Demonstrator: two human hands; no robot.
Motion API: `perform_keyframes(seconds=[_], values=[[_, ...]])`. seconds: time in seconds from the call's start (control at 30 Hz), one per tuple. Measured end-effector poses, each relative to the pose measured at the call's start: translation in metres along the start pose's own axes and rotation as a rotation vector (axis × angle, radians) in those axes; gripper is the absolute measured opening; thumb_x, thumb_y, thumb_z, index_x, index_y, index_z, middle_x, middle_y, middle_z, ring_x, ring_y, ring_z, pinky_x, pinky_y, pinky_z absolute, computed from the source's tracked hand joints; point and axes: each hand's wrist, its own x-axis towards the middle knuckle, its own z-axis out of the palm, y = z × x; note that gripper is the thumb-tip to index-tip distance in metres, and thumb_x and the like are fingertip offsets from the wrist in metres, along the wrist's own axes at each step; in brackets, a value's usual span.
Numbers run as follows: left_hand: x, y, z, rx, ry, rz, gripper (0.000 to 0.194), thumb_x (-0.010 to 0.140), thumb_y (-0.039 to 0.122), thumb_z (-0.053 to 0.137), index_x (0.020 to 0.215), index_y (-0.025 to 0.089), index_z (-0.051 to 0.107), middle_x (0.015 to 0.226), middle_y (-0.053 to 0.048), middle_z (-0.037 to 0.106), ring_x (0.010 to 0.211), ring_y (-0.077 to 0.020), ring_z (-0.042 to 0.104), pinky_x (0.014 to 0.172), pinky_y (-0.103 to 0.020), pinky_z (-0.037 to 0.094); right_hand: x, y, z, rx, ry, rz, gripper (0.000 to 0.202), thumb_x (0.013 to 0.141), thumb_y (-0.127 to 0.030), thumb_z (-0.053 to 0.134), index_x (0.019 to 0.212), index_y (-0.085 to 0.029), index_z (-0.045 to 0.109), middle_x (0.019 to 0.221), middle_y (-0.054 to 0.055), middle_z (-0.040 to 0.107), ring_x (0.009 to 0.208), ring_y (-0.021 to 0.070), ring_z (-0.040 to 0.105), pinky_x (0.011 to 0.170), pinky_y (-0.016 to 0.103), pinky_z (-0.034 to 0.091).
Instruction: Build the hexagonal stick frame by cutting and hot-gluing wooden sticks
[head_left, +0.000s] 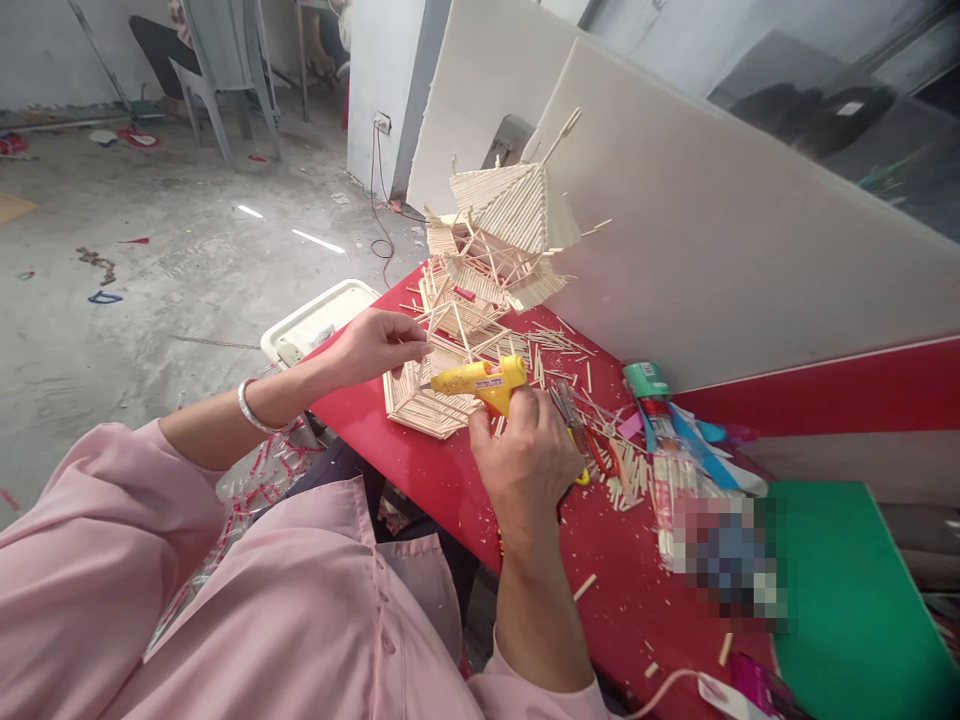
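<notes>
Pink shirt cloth [300, 600] is closest and fills the bottom of the view. On the left, past a white bracelet [245, 403], the left hand [382, 345] has its thumb and finger pinched close over a low stick frame [431, 422]; I can't tell if a stick is between them. The frame sits on the red table [420, 468], near its edge. Next comes a yellow glue gun [474, 380], held tight in the right hand [525, 450], its tip by the frame. Behind stands a stick tower [514, 208] with a slanted roof. To glue well, I'd keep the frame still, squeeze out one tiny dot, and keep fingers off the tip, which may be hot. The gun has a label, but its words are too small to read. Farther right are loose sticks [628, 478] and a green board [832, 570].
</notes>
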Motion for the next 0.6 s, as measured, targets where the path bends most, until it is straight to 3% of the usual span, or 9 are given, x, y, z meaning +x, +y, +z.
perform_keyframes(seconds=[0.6], values=[[0.0002,0.0026,0.0007,-0.006,-0.014,-0.022,0.013,0.08,0.023,0.065,0.07,0.014,0.066,0.051,0.003,0.06,0.043,-0.0057,0.055,0.043,-0.016,0.04,-0.0015,0.002,0.0011,0.025,-0.005,-0.001,0.017,0.089,-0.024,0.054,0.099,-0.014,0.062,0.086,0.009,0.066,0.079,0.0221,0.06,0.064,0.031,0.039]])
